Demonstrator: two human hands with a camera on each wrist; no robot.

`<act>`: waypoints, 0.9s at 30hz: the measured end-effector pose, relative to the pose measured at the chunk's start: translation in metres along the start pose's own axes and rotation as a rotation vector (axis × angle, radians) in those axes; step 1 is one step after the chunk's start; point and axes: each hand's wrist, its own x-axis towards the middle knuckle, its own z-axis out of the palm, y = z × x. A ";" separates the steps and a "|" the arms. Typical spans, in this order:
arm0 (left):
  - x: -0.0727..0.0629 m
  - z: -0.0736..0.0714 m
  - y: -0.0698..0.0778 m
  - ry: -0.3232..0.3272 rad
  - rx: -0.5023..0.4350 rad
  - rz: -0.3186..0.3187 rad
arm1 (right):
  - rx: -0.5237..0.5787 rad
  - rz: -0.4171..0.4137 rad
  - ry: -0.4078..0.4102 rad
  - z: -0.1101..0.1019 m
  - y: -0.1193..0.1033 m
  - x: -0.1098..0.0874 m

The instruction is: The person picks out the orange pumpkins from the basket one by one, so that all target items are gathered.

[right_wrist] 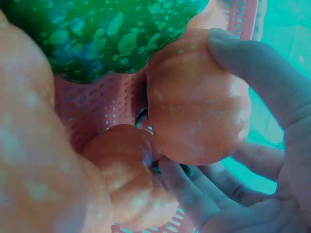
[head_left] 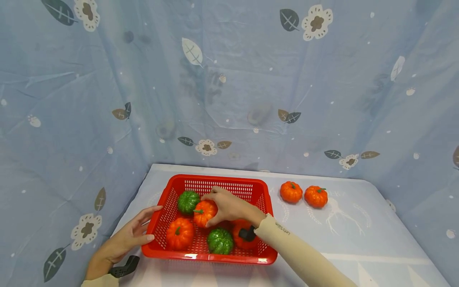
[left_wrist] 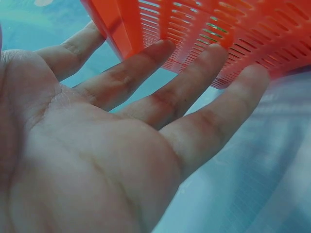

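A red plastic basket [head_left: 211, 258] with slotted walls holds several small pumpkins. My right hand [head_left: 226, 204] is inside it, thumb and fingers around an orange pumpkin [head_left: 204, 214]; the right wrist view shows the thumb on one side of that orange pumpkin [right_wrist: 199, 102] and fingers on the other. Around it lie a green pumpkin [head_left: 188, 202] behind, an orange one [head_left: 180, 234] front left, a green one [head_left: 220, 241] in front and an orange one [head_left: 244, 239] partly hidden by my right wrist. My left hand [head_left: 125, 239] touches the basket's left side with extended fingers [left_wrist: 194, 104].
Two more orange pumpkins, one [head_left: 291, 192] beside the other [head_left: 316, 197], sit on the pale patterned tabletop [head_left: 358, 231] right of the basket. A blue patterned curtain [head_left: 229, 87] hangs behind the table and at its sides.
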 end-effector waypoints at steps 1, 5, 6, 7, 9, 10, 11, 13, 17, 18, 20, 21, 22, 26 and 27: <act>0.000 0.000 0.000 0.000 -0.004 -0.001 | 0.006 0.002 0.002 0.000 0.000 0.000; 0.000 0.000 0.000 -0.003 -0.016 -0.007 | 0.062 -0.007 0.022 -0.002 0.002 -0.001; 0.000 0.000 0.000 -0.004 -0.018 -0.007 | 0.077 -0.012 0.027 -0.002 0.003 -0.001; 0.000 0.000 0.001 -0.003 -0.017 -0.008 | 0.090 -0.018 0.031 -0.003 0.003 -0.002; -0.001 0.001 0.001 -0.002 -0.011 -0.007 | 0.113 -0.026 0.036 -0.004 0.005 -0.003; -0.001 0.001 0.001 -0.002 -0.009 -0.006 | 0.115 -0.031 0.040 -0.005 0.005 -0.004; -0.001 0.001 0.001 -0.003 -0.008 -0.004 | 0.118 -0.032 0.042 -0.006 0.006 -0.005; -0.001 0.001 0.002 -0.005 -0.003 -0.001 | 0.120 -0.030 0.052 -0.009 0.007 -0.007; -0.001 0.002 0.003 -0.013 -0.008 -0.001 | 0.133 -0.006 0.070 -0.013 0.009 -0.013; -0.001 0.002 0.003 -0.013 -0.008 -0.002 | 0.140 0.001 0.076 -0.015 0.009 -0.014; -0.001 0.002 0.003 -0.014 -0.011 -0.005 | 0.158 0.014 0.085 -0.017 0.010 -0.018; -0.001 0.002 0.003 -0.015 -0.012 -0.007 | 0.167 0.023 0.091 -0.018 0.011 -0.020; -0.001 0.003 0.003 -0.014 -0.013 -0.008 | 0.179 0.031 0.096 -0.020 0.012 -0.022; 0.000 0.002 0.003 -0.012 -0.013 -0.009 | 0.217 0.063 0.121 -0.027 0.013 -0.031; 0.000 0.002 0.002 -0.013 -0.014 -0.007 | 0.224 0.069 0.129 -0.029 0.013 -0.034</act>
